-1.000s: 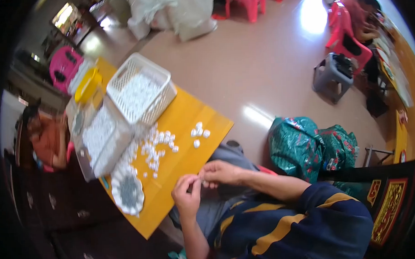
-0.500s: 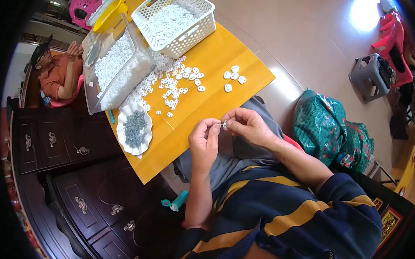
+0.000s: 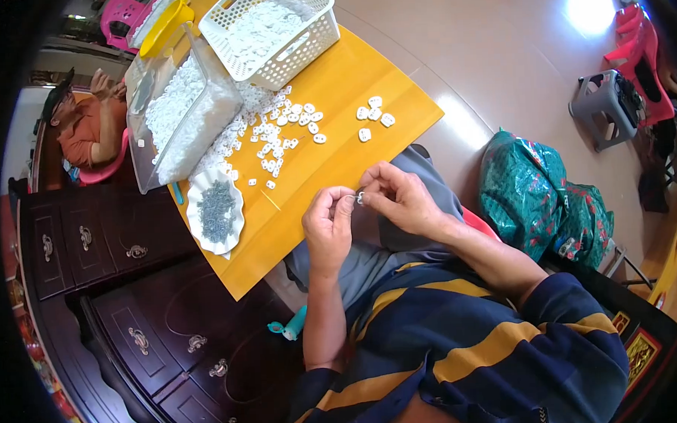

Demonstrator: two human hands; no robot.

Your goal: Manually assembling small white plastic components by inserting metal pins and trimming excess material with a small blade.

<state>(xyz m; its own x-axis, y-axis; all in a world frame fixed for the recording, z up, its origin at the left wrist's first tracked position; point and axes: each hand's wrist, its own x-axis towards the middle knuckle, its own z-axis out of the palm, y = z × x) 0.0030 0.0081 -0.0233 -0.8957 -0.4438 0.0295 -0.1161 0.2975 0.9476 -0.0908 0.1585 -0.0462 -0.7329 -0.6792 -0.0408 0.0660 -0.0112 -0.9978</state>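
My two hands meet above my lap, just off the near edge of the yellow wooden table (image 3: 318, 171). Between the fingertips is a small white plastic piece (image 3: 360, 199), mostly covered by fingers. My left hand (image 3: 328, 225) pinches at its left side, thumb against forefinger; whether it grips the same piece or another small part I cannot make out. My right hand (image 3: 402, 200) pinches the white piece from the right. On the tabletop lie loose small white pieces (image 3: 274, 150), and a separate group of rounded white pieces (image 3: 364, 135) sits nearer the right corner.
A white scalloped dish (image 3: 197, 209) holds many small grey parts. Behind it stand a clear bin (image 3: 227, 111) of white pieces and a white perforated basket (image 3: 303, 60). Green bags (image 3: 520, 183) and a grey stool (image 3: 600, 109) are at right. Another person (image 3: 93, 130) sits at far left.
The view has shifted slightly. My fingers have moved a little around the white piece, and the right hand's fingers are lifted somewhat more. Both hands stay together.
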